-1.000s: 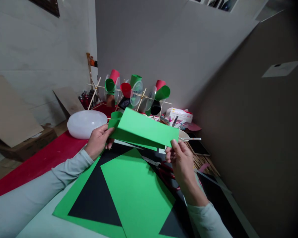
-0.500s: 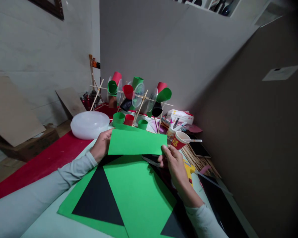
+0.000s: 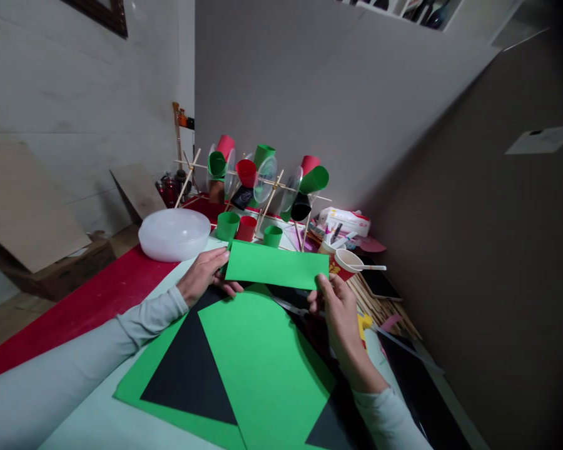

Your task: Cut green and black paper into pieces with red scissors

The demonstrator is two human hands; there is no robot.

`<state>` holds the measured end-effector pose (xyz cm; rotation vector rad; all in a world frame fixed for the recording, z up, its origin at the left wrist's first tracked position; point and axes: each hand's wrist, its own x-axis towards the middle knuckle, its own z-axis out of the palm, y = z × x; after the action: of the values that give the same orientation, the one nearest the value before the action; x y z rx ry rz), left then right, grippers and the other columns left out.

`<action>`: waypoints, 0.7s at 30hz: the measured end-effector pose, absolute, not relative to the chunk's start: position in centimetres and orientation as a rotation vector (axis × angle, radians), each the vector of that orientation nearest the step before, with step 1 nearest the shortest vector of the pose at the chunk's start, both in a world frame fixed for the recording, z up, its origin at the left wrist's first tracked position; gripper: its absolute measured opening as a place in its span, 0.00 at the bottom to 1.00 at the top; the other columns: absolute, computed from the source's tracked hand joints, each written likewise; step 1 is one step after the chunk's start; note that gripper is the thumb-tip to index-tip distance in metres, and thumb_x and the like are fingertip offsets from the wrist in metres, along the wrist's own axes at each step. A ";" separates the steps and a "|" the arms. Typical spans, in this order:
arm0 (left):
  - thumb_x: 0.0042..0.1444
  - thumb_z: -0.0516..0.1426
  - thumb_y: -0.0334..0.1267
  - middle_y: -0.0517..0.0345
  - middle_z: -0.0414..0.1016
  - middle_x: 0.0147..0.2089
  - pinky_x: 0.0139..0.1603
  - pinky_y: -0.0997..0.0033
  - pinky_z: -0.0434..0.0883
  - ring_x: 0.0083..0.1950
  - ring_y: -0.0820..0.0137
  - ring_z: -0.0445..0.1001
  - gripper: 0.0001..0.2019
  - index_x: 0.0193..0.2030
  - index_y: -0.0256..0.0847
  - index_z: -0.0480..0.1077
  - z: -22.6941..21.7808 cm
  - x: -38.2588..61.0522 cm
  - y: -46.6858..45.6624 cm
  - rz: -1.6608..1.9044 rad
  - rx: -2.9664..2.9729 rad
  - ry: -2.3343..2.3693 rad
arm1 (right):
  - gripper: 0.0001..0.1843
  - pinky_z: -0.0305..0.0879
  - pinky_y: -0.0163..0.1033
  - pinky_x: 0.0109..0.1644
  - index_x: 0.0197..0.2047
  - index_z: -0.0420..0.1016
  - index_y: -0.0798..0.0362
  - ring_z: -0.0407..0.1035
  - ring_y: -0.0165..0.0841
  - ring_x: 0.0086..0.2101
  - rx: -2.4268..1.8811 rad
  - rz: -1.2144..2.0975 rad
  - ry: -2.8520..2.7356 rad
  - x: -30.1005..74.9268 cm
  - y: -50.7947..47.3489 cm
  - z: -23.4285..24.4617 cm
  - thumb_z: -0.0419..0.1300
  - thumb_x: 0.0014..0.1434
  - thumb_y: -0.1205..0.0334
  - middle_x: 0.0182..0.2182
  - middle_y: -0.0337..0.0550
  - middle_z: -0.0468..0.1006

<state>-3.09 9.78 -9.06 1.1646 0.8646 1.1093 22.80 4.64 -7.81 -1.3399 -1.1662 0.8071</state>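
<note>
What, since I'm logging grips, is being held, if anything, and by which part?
A green paper strip: the left hand holds its left end, the right hand its lower right corner.

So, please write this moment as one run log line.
left hand: holds green strip, left end | right hand: holds right end | below: green sheet

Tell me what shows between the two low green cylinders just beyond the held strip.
In the head view: a red cylinder and part of a wooden stick, between the left green cylinder and right green cylinder.
</note>
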 end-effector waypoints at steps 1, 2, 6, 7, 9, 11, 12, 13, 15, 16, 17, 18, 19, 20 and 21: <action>0.56 0.59 0.49 0.54 0.79 0.30 0.25 0.62 0.78 0.26 0.57 0.82 0.19 0.45 0.35 0.67 -9.1 -3.1 9.8 1.104 1.160 0.857 | 0.19 0.58 0.31 0.20 0.34 0.64 0.48 0.64 0.28 0.16 -1.341 0.807 -1.162 22.8 4.6 -7.8 0.62 0.57 0.42 0.19 0.33 0.75; 0.57 0.59 0.49 0.53 0.80 0.31 0.25 0.61 0.78 0.27 0.57 0.83 0.18 0.45 0.36 0.67 -9.0 -3.1 9.8 1.100 1.157 0.849 | 0.19 0.59 0.31 0.20 0.33 0.64 0.48 0.65 0.28 0.17 -1.343 0.806 -1.158 22.7 4.6 -7.8 0.61 0.58 0.42 0.19 0.33 0.75; 0.59 0.58 0.52 0.51 0.79 0.35 0.30 0.59 0.80 0.31 0.56 0.84 0.19 0.44 0.36 0.65 -9.0 -2.9 9.7 1.103 1.148 0.823 | 0.17 0.60 0.32 0.21 0.33 0.63 0.47 0.65 0.29 0.18 -1.348 0.812 -1.156 22.7 4.5 -7.9 0.60 0.61 0.44 0.19 0.33 0.75; 0.59 0.58 0.53 0.52 0.79 0.35 0.31 0.59 0.80 0.31 0.56 0.84 0.19 0.44 0.37 0.65 -8.9 -2.9 9.7 1.105 1.148 0.822 | 0.17 0.60 0.33 0.21 0.33 0.63 0.47 0.65 0.30 0.18 -1.349 0.815 -1.162 22.7 4.5 -7.9 0.59 0.61 0.44 0.19 0.33 0.75; 0.60 0.58 0.54 0.54 0.77 0.33 0.30 0.60 0.80 0.31 0.57 0.84 0.20 0.43 0.38 0.64 -8.9 -2.8 9.6 1.106 1.154 0.827 | 0.16 0.60 0.33 0.22 0.33 0.63 0.47 0.65 0.30 0.18 -1.351 0.817 -1.176 22.7 4.5 -7.9 0.59 0.62 0.44 0.19 0.33 0.74; 0.59 0.59 0.53 0.56 0.77 0.31 0.29 0.62 0.79 0.30 0.58 0.83 0.20 0.44 0.38 0.64 -8.9 -2.7 9.7 1.109 1.164 0.835 | 0.16 0.60 0.34 0.22 0.34 0.63 0.47 0.65 0.31 0.18 -1.353 0.813 -1.192 22.7 4.5 -7.9 0.58 0.62 0.44 0.20 0.33 0.74; 0.58 0.61 0.51 0.56 0.77 0.31 0.29 0.62 0.79 0.29 0.59 0.83 0.20 0.44 0.38 0.64 -9.0 -2.7 9.7 1.109 1.169 0.839 | 0.16 0.61 0.34 0.22 0.35 0.63 0.47 0.65 0.31 0.18 -1.352 0.811 -1.202 22.6 4.5 -7.9 0.58 0.62 0.43 0.20 0.33 0.74; 0.57 0.62 0.49 0.56 0.77 0.31 0.28 0.63 0.79 0.28 0.60 0.83 0.20 0.45 0.38 0.64 -9.0 -2.7 9.8 1.109 1.175 0.843 | 0.16 0.61 0.34 0.22 0.36 0.63 0.46 0.66 0.32 0.19 -1.350 0.811 -1.214 22.5 4.4 -7.9 0.57 0.62 0.43 0.20 0.33 0.74; 0.55 0.64 0.45 0.57 0.78 0.29 0.26 0.64 0.78 0.26 0.61 0.82 0.20 0.47 0.37 0.63 -9.1 -2.6 10.0 1.101 1.184 0.854 | 0.17 0.62 0.35 0.23 0.37 0.63 0.46 0.67 0.33 0.20 -1.347 0.825 -1.248 22.3 4.4 -7.9 0.56 0.63 0.42 0.22 0.34 0.75; 0.54 0.64 0.43 0.57 0.77 0.27 0.24 0.65 0.77 0.24 0.61 0.81 0.19 0.47 0.37 0.63 -9.2 -2.6 10.1 1.098 1.186 0.860 | 0.17 0.62 0.36 0.23 0.37 0.63 0.46 0.67 0.33 0.20 -1.350 0.837 -1.272 22.3 4.4 -7.9 0.55 0.63 0.41 0.23 0.34 0.75; 0.55 0.63 0.42 0.58 0.77 0.25 0.23 0.66 0.76 0.23 0.61 0.81 0.19 0.47 0.37 0.63 -9.3 -2.6 10.2 1.097 1.187 0.867 | 0.18 0.62 0.37 0.22 0.36 0.63 0.46 0.67 0.34 0.20 -1.356 0.846 -1.298 22.3 4.4 -8.0 0.54 0.64 0.40 0.23 0.35 0.75; 0.56 0.62 0.42 0.58 0.77 0.24 0.22 0.68 0.75 0.23 0.62 0.80 0.17 0.47 0.37 0.63 -9.4 -2.7 10.2 1.100 1.187 0.873 | 0.18 0.61 0.37 0.22 0.35 0.62 0.45 0.66 0.34 0.19 -1.368 0.848 -1.325 22.4 4.5 -8.1 0.53 0.64 0.39 0.22 0.35 0.75; 0.57 0.61 0.41 0.59 0.77 0.23 0.21 0.69 0.75 0.22 0.63 0.79 0.16 0.47 0.37 0.63 -9.4 -2.7 10.3 1.105 1.185 0.878 | 0.19 0.60 0.38 0.21 0.33 0.62 0.45 0.65 0.34 0.19 -1.383 0.836 -1.350 22.7 4.6 -8.1 0.53 0.64 0.39 0.22 0.35 0.74; 0.59 0.59 0.41 0.59 0.76 0.22 0.21 0.70 0.74 0.21 0.64 0.79 0.14 0.47 0.37 0.63 -9.4 -2.8 10.3 1.112 1.183 0.882 | 0.20 0.58 0.38 0.21 0.31 0.62 0.45 0.64 0.34 0.18 -1.399 0.811 -1.373 22.9 4.7 -8.2 0.52 0.64 0.39 0.21 0.35 0.72; 0.60 0.58 0.41 0.59 0.76 0.22 0.21 0.71 0.73 0.21 0.66 0.78 0.12 0.46 0.37 0.63 -9.4 -2.9 10.3 1.119 1.180 0.885 | 0.21 0.57 0.39 0.22 0.30 0.62 0.45 0.63 0.34 0.19 -1.415 0.776 -1.392 23.3 4.9 -8.3 0.53 0.64 0.39 0.20 0.35 0.71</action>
<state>-2.85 10.34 -9.44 1.1798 0.8851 1.1186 23.29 4.88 -8.29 -1.4147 -1.3920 0.7761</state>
